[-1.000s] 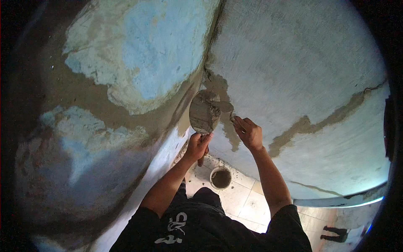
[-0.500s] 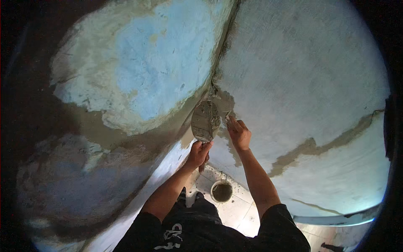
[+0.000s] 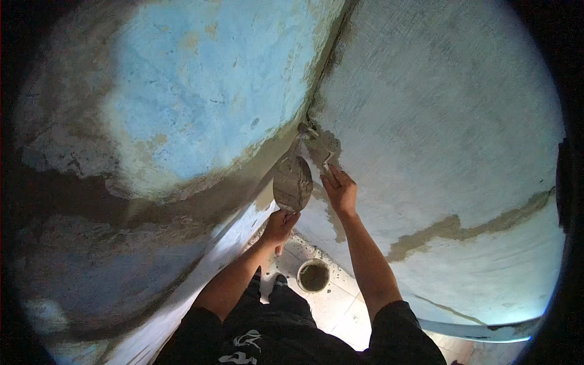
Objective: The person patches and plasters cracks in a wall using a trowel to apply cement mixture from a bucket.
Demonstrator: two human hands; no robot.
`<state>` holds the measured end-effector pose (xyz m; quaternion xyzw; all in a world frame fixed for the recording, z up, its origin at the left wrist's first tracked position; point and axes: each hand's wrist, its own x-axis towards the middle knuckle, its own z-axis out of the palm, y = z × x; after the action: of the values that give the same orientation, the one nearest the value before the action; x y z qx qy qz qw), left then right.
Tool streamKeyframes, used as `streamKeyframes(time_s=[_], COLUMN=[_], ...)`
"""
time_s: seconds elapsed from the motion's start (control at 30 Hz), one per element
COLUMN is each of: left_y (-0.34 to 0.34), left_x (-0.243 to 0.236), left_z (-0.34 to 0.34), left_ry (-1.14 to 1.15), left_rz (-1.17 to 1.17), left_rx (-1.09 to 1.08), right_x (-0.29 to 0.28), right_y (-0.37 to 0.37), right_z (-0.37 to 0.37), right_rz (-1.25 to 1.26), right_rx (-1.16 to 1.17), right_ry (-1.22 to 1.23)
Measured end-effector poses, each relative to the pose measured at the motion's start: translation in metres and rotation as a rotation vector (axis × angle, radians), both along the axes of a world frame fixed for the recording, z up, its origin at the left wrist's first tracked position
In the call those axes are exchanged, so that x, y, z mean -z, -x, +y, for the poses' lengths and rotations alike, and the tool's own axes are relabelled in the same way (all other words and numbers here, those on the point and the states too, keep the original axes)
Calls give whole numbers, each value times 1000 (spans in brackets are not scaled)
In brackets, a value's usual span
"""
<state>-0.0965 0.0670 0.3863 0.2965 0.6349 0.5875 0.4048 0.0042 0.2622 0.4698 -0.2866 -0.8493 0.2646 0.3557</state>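
Observation:
My left hand (image 3: 280, 228) is closed round the handle of an oval mortar board (image 3: 292, 185). Grey mortar is smeared over the board's face, which sits just below the wall corner. To the right of the board, my right hand (image 3: 340, 190) grips a small trowel (image 3: 328, 159) by its handle. Its thin bent neck shows, while its mortar-covered blade blends into the damp patch and reaches toward the corner. A clump of wet mortar (image 3: 308, 129) lies at the corner, near the blade's end.
A dark gap (image 3: 325, 70) runs up between the blue, peeling left wall (image 3: 207, 79) and the grey right wall (image 3: 438, 109). A mortar-streaked band (image 3: 450, 229) crosses the right wall. Below, a bucket (image 3: 298, 278) of mortar stands on a splattered tiled floor (image 3: 331, 304), near my feet.
The trowel's working end has moved away from the board toward the corner. Less of a mortar ridge shows on the board, which has shifted slightly down and left. The whole view has shifted a little.

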Motion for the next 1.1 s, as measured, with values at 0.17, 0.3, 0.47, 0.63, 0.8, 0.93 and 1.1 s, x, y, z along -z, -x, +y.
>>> streamKeyframes(time_s=[0.17, 0.3, 0.47, 0.63, 0.8, 0.93, 1.1], left_y=[-4, 3, 32, 40, 37, 41, 44], left_x=[-10, -28, -19, -18, -28, -25, -20], left_z=[-36, -32, 0, 30, 30, 31, 29], left_ry=[30, 85, -3, -148, -75, -142, -174], left_rz=[40, -20, 43, 144, 47, 77, 140], left_rx=[-5, 99, 187, 166, 191, 191, 161], right_x=[19, 19, -14, -56, -69, -75, -83], right_y=[13, 19, 14, 3, -5, -7, -22], right_z=[-15, -26, -22, -22, -30, -39, -40], right_rz=[124, 148, 64, -27, -18, 28, -220], right_rx=[103, 158, 71, 90, 132, 165, 74], right_ry=[116, 186, 287, 242, 151, 132, 137])
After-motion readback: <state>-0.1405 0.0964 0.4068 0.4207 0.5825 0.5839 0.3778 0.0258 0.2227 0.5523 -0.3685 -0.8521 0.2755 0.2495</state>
